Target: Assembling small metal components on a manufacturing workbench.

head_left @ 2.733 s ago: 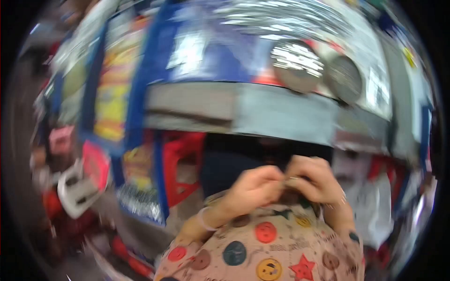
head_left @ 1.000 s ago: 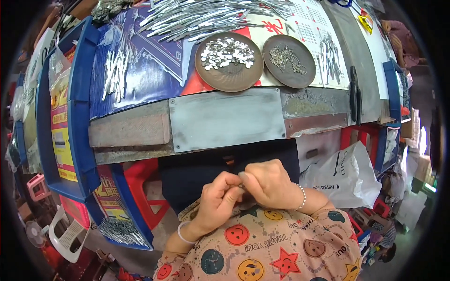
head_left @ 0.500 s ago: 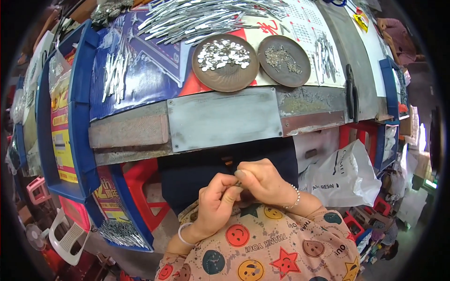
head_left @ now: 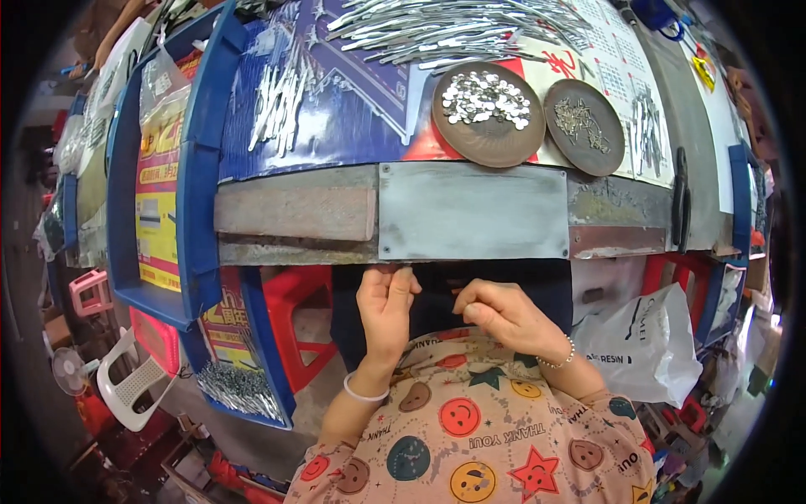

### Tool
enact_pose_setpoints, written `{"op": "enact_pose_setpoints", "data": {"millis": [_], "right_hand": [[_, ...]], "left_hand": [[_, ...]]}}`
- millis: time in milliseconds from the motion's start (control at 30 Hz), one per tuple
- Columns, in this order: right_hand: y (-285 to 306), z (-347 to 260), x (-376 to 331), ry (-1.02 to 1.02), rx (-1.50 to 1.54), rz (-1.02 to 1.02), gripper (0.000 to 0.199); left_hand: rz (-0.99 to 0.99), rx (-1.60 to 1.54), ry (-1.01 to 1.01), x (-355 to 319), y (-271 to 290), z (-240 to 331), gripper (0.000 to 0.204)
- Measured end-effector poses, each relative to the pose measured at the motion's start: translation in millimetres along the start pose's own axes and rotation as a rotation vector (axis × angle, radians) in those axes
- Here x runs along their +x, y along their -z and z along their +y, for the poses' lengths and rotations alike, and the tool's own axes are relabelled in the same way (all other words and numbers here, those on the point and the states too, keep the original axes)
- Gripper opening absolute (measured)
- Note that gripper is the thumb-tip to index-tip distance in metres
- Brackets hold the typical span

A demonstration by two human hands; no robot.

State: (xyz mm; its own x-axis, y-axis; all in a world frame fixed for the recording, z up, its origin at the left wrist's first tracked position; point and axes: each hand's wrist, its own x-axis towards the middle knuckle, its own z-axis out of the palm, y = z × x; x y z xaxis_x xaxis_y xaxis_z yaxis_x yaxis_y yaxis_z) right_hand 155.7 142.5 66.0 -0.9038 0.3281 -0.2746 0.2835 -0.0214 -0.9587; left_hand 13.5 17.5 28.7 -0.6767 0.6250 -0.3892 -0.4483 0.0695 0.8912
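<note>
My left hand (head_left: 386, 309) is raised just under the front edge of the workbench, fingers drawn together and pointing up. My right hand (head_left: 504, 315) is beside it, a little apart, with its fingertips pinched over the dark blue cloth (head_left: 437, 307) on my lap. Anything tiny held in either pinch is too small to see. Above them a grey metal plate (head_left: 474, 210) is screwed to the bench front. Two round brown trays lie further back: one (head_left: 485, 105) holds shiny silver pieces, the other (head_left: 585, 126) small dull bits.
A heap of thin metal strips (head_left: 453, 29) covers the far bench, with more strips (head_left: 281, 97) to the left. A black hand tool (head_left: 678, 210) lies at the right edge. A white plastic bag (head_left: 646, 344) sits right of my lap, a red stool (head_left: 294, 319) left.
My hands, pressed together at my lap before, have come apart; the left has risen toward the bench edge. The view has tilted down from the blurred earliest frame.
</note>
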Motion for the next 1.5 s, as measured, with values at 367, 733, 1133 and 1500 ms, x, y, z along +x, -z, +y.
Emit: {"op": "enact_pose_setpoints", "data": {"millis": [367,733,1133,1500], "right_hand": [[-1.8,5.2,9.7,-0.035,-0.011,-0.119,0.023],[-4.5,-2.4,-5.1,0.088,-0.193,-0.071,0.022],[-5.1,-13.0,-15.3,0.13,0.164,0.313,0.016],[19.2,-69.2,-11.1,0.299,-0.231,0.186,0.018]], "left_hand": [[0.064,-0.06,-0.01,0.9,-8.8,2.3,0.008],[-0.117,0.157,0.069,-10.2,-4.0,1.9,0.008],[-0.354,0.239,-0.2,-43.2,-35.8,24.9,0.022],[-0.39,0.135,-0.331,-54.1,-51.4,61.8,0.026]]}}
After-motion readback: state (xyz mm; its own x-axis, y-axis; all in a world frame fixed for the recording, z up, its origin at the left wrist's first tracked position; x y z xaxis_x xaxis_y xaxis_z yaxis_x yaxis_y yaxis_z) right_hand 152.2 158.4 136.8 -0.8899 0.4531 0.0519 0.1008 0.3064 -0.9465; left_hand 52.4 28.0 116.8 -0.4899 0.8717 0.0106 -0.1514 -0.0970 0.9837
